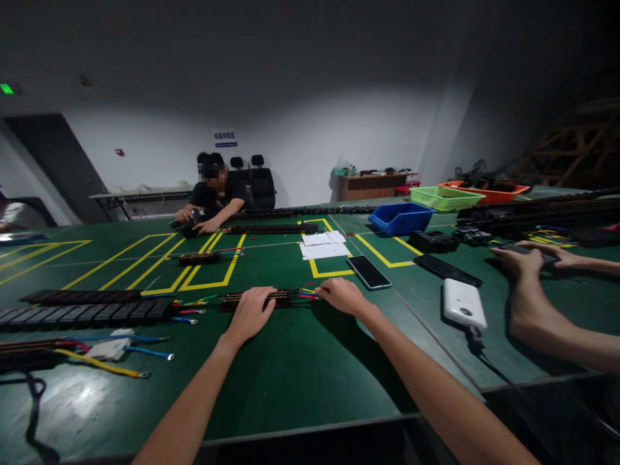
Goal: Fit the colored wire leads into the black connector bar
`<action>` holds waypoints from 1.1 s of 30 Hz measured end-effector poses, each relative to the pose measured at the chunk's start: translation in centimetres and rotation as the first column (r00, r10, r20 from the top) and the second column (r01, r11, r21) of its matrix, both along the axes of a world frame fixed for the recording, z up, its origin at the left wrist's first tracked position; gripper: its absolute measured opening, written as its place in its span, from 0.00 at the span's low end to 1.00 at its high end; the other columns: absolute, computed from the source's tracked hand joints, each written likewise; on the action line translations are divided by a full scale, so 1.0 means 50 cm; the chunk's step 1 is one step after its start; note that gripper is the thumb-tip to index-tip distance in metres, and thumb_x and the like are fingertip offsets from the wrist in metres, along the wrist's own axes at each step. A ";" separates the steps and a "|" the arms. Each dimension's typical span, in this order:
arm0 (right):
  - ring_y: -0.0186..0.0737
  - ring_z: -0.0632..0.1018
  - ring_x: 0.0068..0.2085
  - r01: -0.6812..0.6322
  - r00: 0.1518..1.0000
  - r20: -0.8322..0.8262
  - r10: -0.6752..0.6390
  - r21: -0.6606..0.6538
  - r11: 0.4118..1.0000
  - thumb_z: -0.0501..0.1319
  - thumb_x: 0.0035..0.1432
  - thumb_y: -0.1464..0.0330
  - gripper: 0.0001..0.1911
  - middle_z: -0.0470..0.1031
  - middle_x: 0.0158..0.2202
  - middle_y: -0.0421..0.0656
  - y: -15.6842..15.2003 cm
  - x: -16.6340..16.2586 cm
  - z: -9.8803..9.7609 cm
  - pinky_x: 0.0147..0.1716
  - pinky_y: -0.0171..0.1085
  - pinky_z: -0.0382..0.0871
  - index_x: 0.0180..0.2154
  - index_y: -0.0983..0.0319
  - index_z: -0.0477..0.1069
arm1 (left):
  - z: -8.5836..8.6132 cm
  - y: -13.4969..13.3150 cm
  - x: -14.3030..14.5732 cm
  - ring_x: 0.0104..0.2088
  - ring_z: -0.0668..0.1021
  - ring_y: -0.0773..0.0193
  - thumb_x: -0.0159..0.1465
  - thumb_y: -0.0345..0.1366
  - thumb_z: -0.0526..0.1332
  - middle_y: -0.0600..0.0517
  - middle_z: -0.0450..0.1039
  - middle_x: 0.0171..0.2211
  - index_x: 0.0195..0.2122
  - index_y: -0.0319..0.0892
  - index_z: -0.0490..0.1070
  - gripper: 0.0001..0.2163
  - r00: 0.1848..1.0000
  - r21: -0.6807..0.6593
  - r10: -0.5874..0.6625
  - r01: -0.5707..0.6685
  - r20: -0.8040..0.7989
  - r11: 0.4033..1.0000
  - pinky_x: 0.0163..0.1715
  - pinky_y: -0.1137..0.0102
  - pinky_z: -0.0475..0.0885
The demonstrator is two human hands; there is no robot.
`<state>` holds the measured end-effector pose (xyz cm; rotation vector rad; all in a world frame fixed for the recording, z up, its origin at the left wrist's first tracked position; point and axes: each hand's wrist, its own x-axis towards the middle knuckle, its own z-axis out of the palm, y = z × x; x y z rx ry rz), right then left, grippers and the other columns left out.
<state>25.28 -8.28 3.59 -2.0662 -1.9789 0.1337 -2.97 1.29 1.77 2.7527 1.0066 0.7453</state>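
Observation:
On the green table, a short dark strip with brass-coloured bars [282, 299] lies crosswise in front of me. My left hand [252, 314] is over its middle, fingers on the far side and thumb on the near side, gripping it. Several thin coloured wires [306, 293] come out of the strip's right end; they look red, blue and yellow. At their tips, my right hand [343, 294] is closed in a pinch. Which wire the fingertips hold is too small to tell.
Long black socket strips [97, 313] and wires with ring terminals [104, 363] lie left. A phone [369, 272], a white power bank [464, 305] and a blue bin [402, 218] stand right. A co-worker's hands [527, 258] hold a dark object; another person [217, 194] works opposite.

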 end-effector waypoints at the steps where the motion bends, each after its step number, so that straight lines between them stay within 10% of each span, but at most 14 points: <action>1: 0.42 0.78 0.38 -0.001 1.000 -0.011 0.001 0.008 1.000 0.52 0.72 0.54 0.22 0.79 0.36 0.45 0.000 0.001 0.000 0.32 0.35 0.58 0.37 0.57 0.79 | 0.000 0.000 0.000 0.58 0.75 0.54 0.72 0.43 0.54 0.47 0.77 0.56 0.56 0.45 0.73 0.17 1.000 -0.003 -0.002 0.002 0.001 1.000 0.62 0.51 0.66; 17: 0.40 0.76 0.41 -0.011 0.991 -0.132 0.023 0.093 0.996 0.69 0.59 0.59 0.19 0.75 0.43 0.43 0.002 0.023 -0.016 0.33 0.34 0.60 0.50 0.57 0.72 | 0.007 -0.006 -0.002 0.59 0.75 0.54 0.72 0.42 0.54 0.47 0.76 0.56 0.57 0.45 0.73 0.17 1.000 -0.033 0.002 -0.002 -0.005 0.999 0.62 0.50 0.67; 33: 0.42 0.77 0.42 -0.109 0.989 -0.092 0.112 0.037 0.993 0.55 0.70 0.57 0.17 0.77 0.41 0.45 0.002 0.030 -0.005 0.36 0.34 0.62 0.41 0.58 0.79 | 0.006 -0.004 -0.002 0.58 0.75 0.55 0.71 0.41 0.54 0.47 0.77 0.56 0.56 0.46 0.73 0.16 1.000 -0.008 -0.010 0.010 0.008 1.000 0.62 0.51 0.66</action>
